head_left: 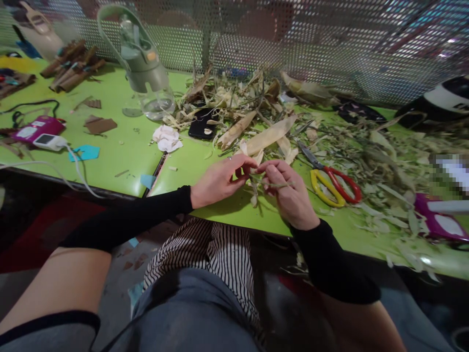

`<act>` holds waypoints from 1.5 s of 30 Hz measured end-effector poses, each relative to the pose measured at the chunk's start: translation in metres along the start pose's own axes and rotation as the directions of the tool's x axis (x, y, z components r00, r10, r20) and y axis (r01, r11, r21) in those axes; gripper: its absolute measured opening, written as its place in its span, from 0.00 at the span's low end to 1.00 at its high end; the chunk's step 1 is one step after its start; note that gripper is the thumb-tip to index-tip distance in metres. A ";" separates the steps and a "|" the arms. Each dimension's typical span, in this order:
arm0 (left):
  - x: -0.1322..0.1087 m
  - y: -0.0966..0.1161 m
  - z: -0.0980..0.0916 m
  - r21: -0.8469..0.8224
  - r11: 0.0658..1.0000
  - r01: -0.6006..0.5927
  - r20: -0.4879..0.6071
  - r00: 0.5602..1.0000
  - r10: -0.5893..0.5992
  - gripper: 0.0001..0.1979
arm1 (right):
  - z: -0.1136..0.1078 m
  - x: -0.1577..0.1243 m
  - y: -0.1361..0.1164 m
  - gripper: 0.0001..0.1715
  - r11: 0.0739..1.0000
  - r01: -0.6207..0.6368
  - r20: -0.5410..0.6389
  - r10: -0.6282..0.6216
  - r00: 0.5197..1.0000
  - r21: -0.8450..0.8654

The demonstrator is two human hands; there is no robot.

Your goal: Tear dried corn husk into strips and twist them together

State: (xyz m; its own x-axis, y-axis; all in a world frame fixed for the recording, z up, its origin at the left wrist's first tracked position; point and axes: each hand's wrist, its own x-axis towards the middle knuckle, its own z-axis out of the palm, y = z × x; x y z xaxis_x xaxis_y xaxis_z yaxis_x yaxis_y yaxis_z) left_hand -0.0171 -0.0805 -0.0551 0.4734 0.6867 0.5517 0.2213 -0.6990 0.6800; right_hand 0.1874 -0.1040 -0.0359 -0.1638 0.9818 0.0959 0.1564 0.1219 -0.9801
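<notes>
Together, left hand point(220, 180) and right hand point(289, 195) pinch one thin green leaf strip point(273, 185); one pair of red-and-yellow-handled scissors point(331, 183) lies right, husk scraps point(256, 117) piled far behind.

A pixelated patch point(452, 172) hides something at the right edge. The dark phone point(201, 124) lies partly under dry husks point(234, 100). The thin strip point(278, 185) between the fingers is blurred.

- A bright green table point(120, 156) ran across the view, its dark front edge toward the camera.
- A perforated metal screen point(330, 44) stood along the table's far side, catching coloured glints of light.
- Below the table, grey floor point(120, 274) showed, scattered with small scraps.
</notes>
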 end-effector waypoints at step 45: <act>0.018 0.014 0.002 -0.766 0.307 0.564 0.296 0.735 -0.610 0.13 | 0.008 0.000 0.003 0.25 0.982 0.120 0.062 -0.130 0.990 0.145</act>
State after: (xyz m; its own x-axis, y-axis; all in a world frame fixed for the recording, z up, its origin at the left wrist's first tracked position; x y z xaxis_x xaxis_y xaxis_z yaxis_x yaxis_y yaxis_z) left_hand -0.0038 -0.0781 -0.0360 0.4657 0.8717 -0.1525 -0.3183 0.3257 0.8903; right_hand 0.1800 -0.1043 -0.0405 -0.2431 0.9466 0.2119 -0.0073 0.2167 -0.9762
